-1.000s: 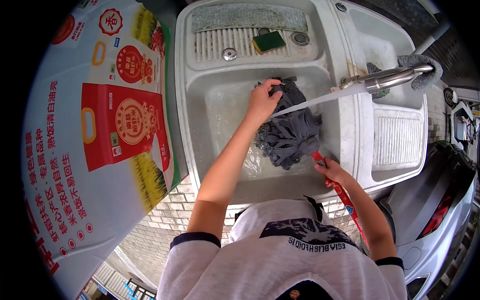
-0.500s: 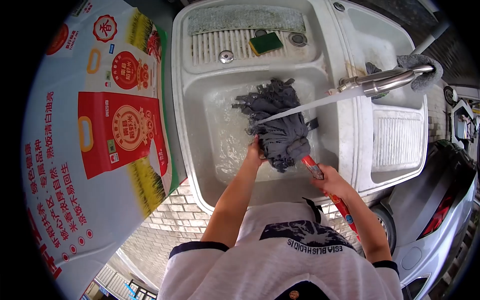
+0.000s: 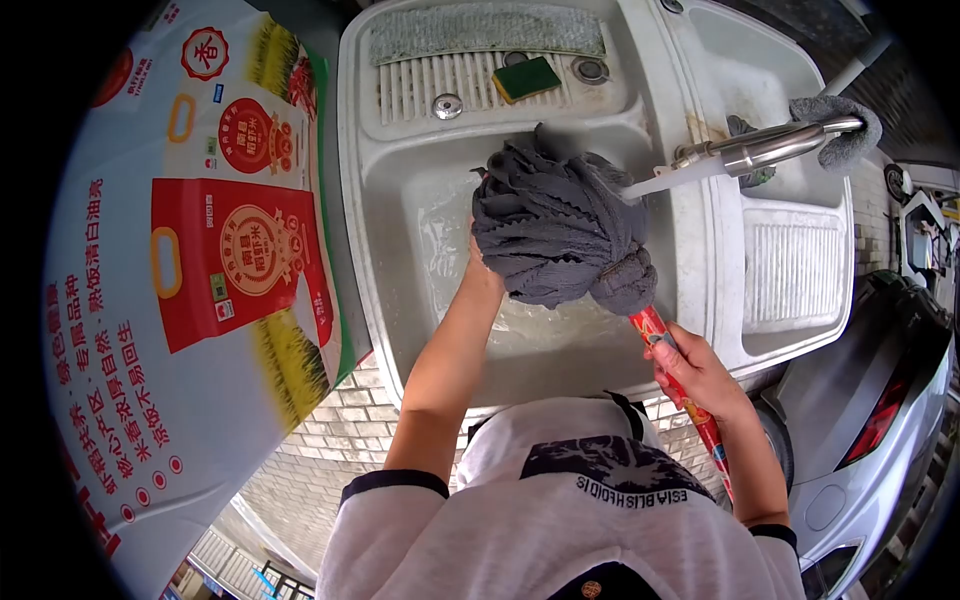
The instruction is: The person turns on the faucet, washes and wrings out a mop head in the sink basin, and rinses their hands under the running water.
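Observation:
A mop with a wet dark grey strip head [image 3: 560,225] is raised over the white sink basin [image 3: 395,250]. My right hand [image 3: 690,370] is closed around its red patterned handle [image 3: 705,425], just below the head. At the left side of the mop head, my left hand [image 3: 487,268] holds the strips from beneath, its fingers mostly hidden by them. Water from the metal faucet [image 3: 770,155] runs onto the head's right side. Shallow water [image 3: 545,325] lies in the basin below.
A green and yellow sponge [image 3: 526,80] rests on the ribbed ledge behind the basin. To the right is a second basin with a washboard [image 3: 795,275]. A large printed rice bag panel [image 3: 120,250] stands on the left. A parked car [image 3: 880,440] is at the right.
The mop head has risen out of the basin toward me and up, with its strips gathered into a bunch. Both hands have moved with it, and the water stream now hits its right side.

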Tool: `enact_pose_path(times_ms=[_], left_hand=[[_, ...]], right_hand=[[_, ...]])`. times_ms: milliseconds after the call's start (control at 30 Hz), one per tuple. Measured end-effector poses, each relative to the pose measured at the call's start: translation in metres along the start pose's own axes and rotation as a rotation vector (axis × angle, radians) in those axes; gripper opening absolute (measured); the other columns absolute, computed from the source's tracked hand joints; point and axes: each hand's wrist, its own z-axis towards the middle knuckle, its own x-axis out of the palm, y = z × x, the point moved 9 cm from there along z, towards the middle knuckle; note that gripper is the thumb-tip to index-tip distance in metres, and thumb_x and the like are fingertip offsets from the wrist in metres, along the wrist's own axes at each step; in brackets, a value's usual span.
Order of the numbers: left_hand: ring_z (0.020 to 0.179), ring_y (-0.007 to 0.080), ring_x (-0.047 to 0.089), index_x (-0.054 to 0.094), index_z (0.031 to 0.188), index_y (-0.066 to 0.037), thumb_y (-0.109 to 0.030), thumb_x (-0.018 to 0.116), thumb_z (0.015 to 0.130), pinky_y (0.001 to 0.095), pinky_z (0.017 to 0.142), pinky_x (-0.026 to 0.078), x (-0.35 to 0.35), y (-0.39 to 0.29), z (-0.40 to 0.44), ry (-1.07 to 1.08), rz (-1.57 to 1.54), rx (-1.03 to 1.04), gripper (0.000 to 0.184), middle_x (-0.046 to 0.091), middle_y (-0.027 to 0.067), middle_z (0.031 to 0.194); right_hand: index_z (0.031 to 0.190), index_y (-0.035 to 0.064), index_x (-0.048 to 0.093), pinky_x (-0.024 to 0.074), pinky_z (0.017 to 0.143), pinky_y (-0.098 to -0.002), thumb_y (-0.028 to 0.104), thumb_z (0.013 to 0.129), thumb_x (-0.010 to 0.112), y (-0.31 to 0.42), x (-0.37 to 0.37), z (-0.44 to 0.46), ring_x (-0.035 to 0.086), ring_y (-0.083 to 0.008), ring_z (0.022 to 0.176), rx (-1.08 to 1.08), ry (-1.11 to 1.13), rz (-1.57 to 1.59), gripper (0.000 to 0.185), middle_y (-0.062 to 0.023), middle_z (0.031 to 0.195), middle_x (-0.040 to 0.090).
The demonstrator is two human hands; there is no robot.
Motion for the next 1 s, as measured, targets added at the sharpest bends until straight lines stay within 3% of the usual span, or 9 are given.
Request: enact_pose_path(times_ms=[67,167,267,400,533,633,800,967,1000], left_hand=[[0.105,0.029,0.053,0.053,0.118,-0.009,-0.05,0.041,0.089,0.0434,0.096,0.04,0.025,-0.033,0.011,-0.054,0.435,0.158,0.052,0.056,0.0127,0.116],[0.098,0.0278,0.056,0.056,0.112,-0.007,-0.045,0.045,0.089,0.042,0.093,0.042,0.063,-0.059,0.022,-0.028,-0.096,0.033,0.046,0.059,0.0129,0.109],[0.091,0.0244,0.06,0.058,0.107,-0.005,-0.033,0.055,0.088,0.0392,0.084,0.047,0.106,-0.066,0.016,-0.171,0.137,-0.031,0.034,0.062,0.0109,0.101],[0.079,0.0152,0.061,0.059,0.098,-0.002,-0.016,0.072,0.074,0.0279,0.07,0.05,0.106,-0.059,0.035,-0.123,0.57,0.115,0.031,0.064,0.0055,0.091],[0.08,0.0099,0.058,0.061,0.097,-0.004,-0.01,0.076,0.067,0.025,0.075,0.046,0.094,-0.042,0.044,-0.001,1.201,0.184,0.035,0.063,0.0015,0.09],[0.078,0.0179,0.06,0.061,0.094,-0.006,-0.011,0.074,0.062,0.0291,0.075,0.045,0.081,-0.027,0.042,-0.042,1.734,0.146,0.035,0.064,0.0086,0.084],[0.11,0.0381,0.046,0.038,0.127,-0.021,-0.03,0.075,0.065,0.0421,0.089,0.042,0.006,-0.035,0.069,-0.409,2.034,0.087,0.072,0.031,0.0173,0.129],[0.127,0.0389,0.026,0.037,0.132,-0.029,-0.06,0.066,0.065,0.0636,0.093,0.028,-0.065,-0.019,0.083,-0.565,2.169,-0.104,0.079,0.023,0.0132,0.14],[0.123,0.0384,0.03,0.042,0.128,-0.028,-0.057,0.065,0.067,0.0599,0.094,0.03,-0.07,-0.009,0.082,-0.509,2.238,-0.21,0.072,0.027,0.0114,0.138]], right_hand=[[0.085,0.0035,0.044,0.0347,0.037,-0.0224,0.052,0.088,0.046,-0.01,-0.009,0.007,0.04,-0.007,0.042,0.031,-0.083,0.014,0.049,-0.0007,0.058,0.043],[0.087,0.0058,0.045,0.0328,0.037,-0.0206,0.053,0.088,0.044,-0.034,-0.016,0.032,0.04,-0.0061,0.041,0.086,-0.127,0.031,0.047,-0.0003,0.059,0.044],[0.086,0.006,0.045,0.034,0.036,-0.0217,0.056,0.087,0.045,-0.052,-0.015,0.063,0.04,-0.007,0.041,0.132,-0.131,0.052,0.05,-0.0005,0.058,0.044],[0.082,0.0053,0.045,0.0363,0.036,-0.024,0.056,0.086,0.047,-0.078,-0.019,0.088,0.043,-0.0088,0.041,0.237,-0.097,0.137,0.051,-0.0019,0.058,0.045],[0.083,0.0047,0.045,0.0361,0.035,-0.0241,0.057,0.084,0.049,-0.115,-0.031,0.098,0.042,-0.0096,0.04,0.352,-0.113,0.121,0.052,-0.0019,0.058,0.045],[0.081,0.0048,0.045,0.0374,0.036,-0.0265,0.053,0.086,0.049,-0.145,-0.036,0.106,0.043,-0.0117,0.041,0.399,-0.111,0.074,0.049,-0.0037,0.058,0.045],[0.086,-0.0026,0.045,0.0413,0.037,-0.032,0.048,0.088,0.046,-0.179,-0.025,0.126,0.048,-0.0178,0.043,0.435,-0.142,-0.165,0.05,-0.0085,0.059,0.046],[0.085,-0.0058,0.051,0.0473,0.048,-0.0389,0.047,0.089,0.042,-0.186,-0.011,0.152,0.059,-0.0266,0.051,0.421,-0.085,-0.407,0.054,-0.019,0.068,0.058],[0.09,-0.0067,0.053,0.0494,0.064,-0.042,0.047,0.089,0.042,-0.184,-0.012,0.153,0.063,-0.035,0.067,0.391,-0.134,-0.457,0.055,-0.0252,0.079,0.061]])
